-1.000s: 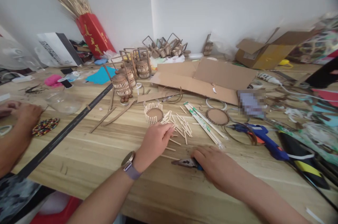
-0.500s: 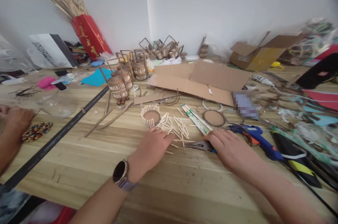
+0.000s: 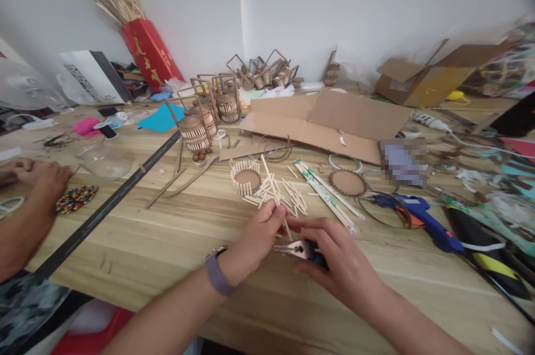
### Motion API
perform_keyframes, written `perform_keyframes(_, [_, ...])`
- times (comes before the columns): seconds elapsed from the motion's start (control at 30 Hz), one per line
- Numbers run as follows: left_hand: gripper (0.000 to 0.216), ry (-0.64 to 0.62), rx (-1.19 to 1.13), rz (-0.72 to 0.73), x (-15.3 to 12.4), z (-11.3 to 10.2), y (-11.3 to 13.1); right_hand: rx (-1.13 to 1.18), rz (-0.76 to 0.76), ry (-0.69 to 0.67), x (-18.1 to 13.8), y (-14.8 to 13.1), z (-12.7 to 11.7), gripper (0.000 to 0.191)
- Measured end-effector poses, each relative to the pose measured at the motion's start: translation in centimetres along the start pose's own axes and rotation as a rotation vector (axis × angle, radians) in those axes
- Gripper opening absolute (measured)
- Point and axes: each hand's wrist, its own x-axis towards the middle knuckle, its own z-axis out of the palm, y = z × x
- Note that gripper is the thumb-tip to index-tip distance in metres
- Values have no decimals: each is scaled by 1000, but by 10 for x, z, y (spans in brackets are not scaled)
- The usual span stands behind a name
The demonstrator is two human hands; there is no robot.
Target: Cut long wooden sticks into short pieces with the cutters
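Observation:
My left hand (image 3: 259, 238) pinches a long bamboo stick (image 3: 273, 190) that slants up and away from it. My right hand (image 3: 338, 260) is wrapped round blue-handled pliers (image 3: 298, 249), whose jaws point left toward the lower end of the stick. Just beyond both hands lies a pile of short cut sticks (image 3: 280, 193). Beside the pile stands a small round basket base (image 3: 246, 176) ringed with upright sticks. A purple-strapped watch sits on my left wrist.
Chopsticks (image 3: 326, 190), a cardboard disc (image 3: 348, 182) and a blue glue gun (image 3: 422, 213) lie to the right. Finished little baskets (image 3: 194, 132) and flat cardboard (image 3: 326, 121) sit further back. Another person's hand (image 3: 44, 179) rests at the far left near beads (image 3: 77, 199).
My left hand has lifted a long stick off the table. My right hand has drawn the pliers back toward me and brought them in under the stick.

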Motion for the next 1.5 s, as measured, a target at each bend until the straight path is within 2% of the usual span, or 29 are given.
perform_keyframes(0.13, [38,-79,28,35,-5,5,-6,-111,-13,47,-3,-1,6,23])
perform_keyframes(0.27, [27,-146,142,138,-9,12,-8,-165,105,123,-2,7,6,15])
perform_keyframes(0.4, [31,-152,273,168,-11,12,-8,83,254,83,3,11,3,24])
perform_keyframes(0.5, [39,-258,222,115,-13,10,-6,288,504,31,7,10,-3,26])
perform_keyframes(0.6, [45,-370,131,78,-16,12,-3,446,664,78,12,7,-8,19])
perform_keyframes(0.7, [42,-405,125,70,-18,16,-2,555,679,95,15,4,-9,18])
perform_keyframes(0.87, [36,-433,101,47,-18,17,-3,576,677,72,15,-2,-8,14])
perform_keyframes(1.07, [29,-336,73,84,-13,12,-7,764,724,32,15,-3,-7,23])
perform_keyframes(1.27, [40,-382,-116,-15,-8,13,-5,772,723,31,4,2,4,25])
perform_keyframes(1.37, [45,-285,-164,-8,-6,12,-2,656,704,48,3,2,4,28])
perform_keyframes(1.43, [46,-191,-213,-10,-4,11,-1,513,645,64,5,1,2,29])
perform_keyframes(1.5, [47,-151,-275,-31,-3,10,1,423,559,64,8,0,1,29])
